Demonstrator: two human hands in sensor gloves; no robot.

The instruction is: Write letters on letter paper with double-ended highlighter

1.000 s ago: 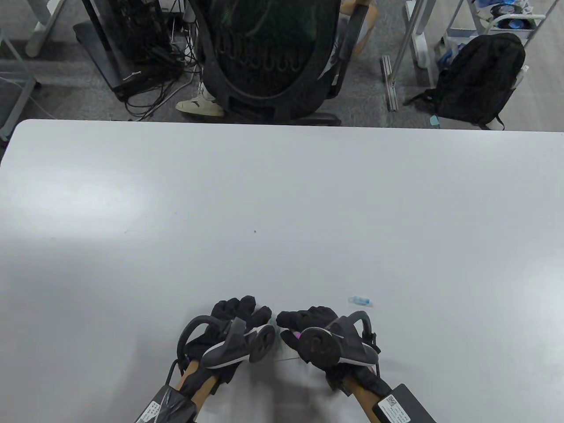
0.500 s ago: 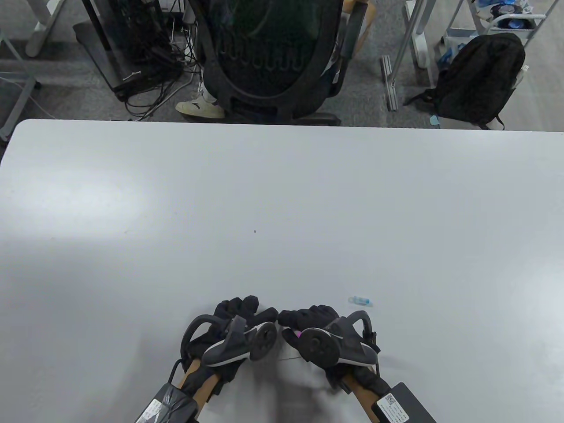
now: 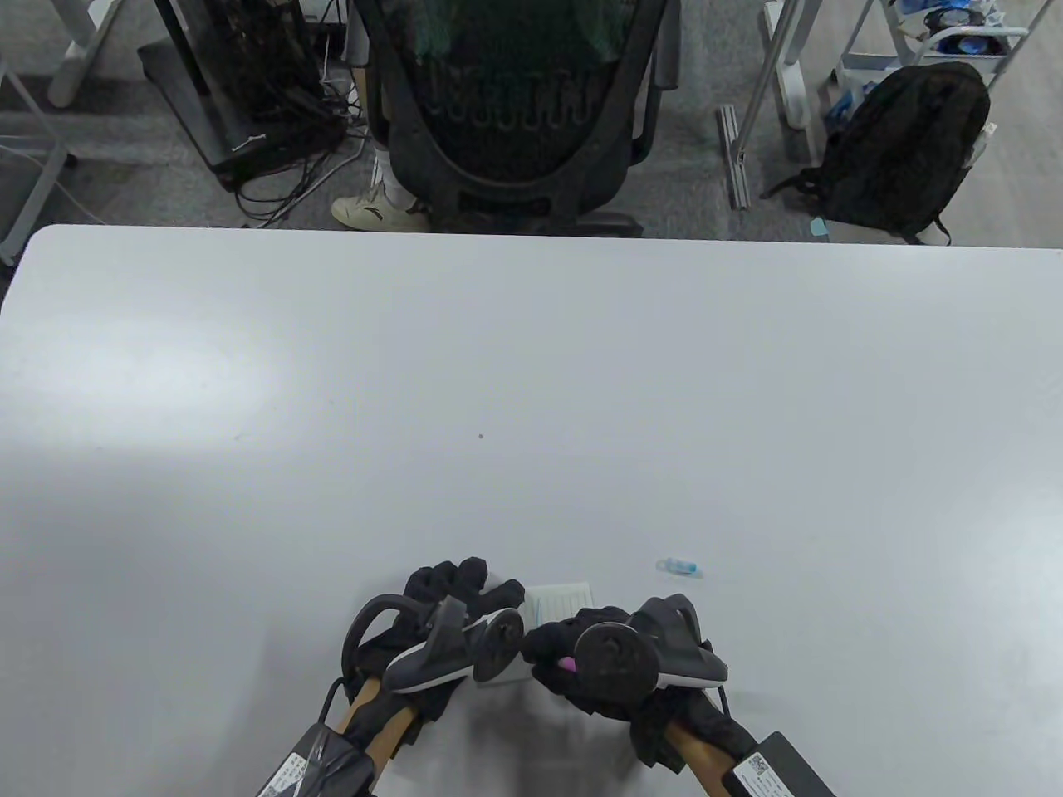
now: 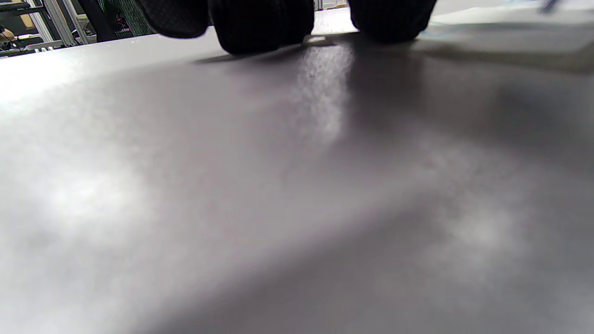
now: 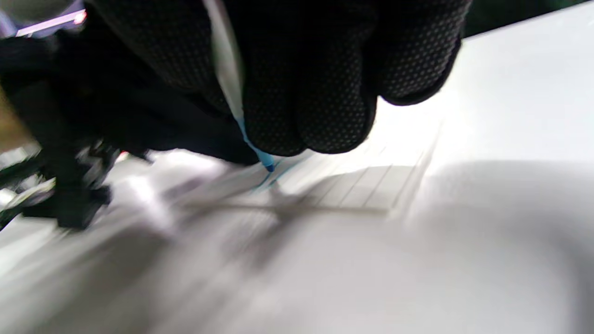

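A small sheet of lined letter paper (image 3: 563, 599) lies on the white table (image 3: 531, 398) near the front edge, partly hidden by both hands. My right hand (image 3: 573, 643) grips the double-ended highlighter (image 5: 227, 69); its blue tip (image 5: 268, 166) touches the letter paper (image 5: 362, 185) beside a blue stroke, and its pink end (image 3: 568, 663) shows behind the fingers. My left hand (image 3: 461, 589) rests with its fingers (image 4: 262, 23) flat on the paper's left edge. The highlighter's blue cap (image 3: 679, 567) lies on the table to the right of the paper.
Beyond the table's far edge stands a black mesh office chair (image 3: 519, 108) with a person's white shoe (image 3: 378, 212) beside it. A black backpack (image 3: 905, 149) sits on the floor at the far right. Cables and a rack stand (image 3: 249, 91) are at the far left.
My right hand has drawn back toward me and a little right, uncovering the top of the lined paper. The left hand has stayed put. The chair beyond the table has turned.
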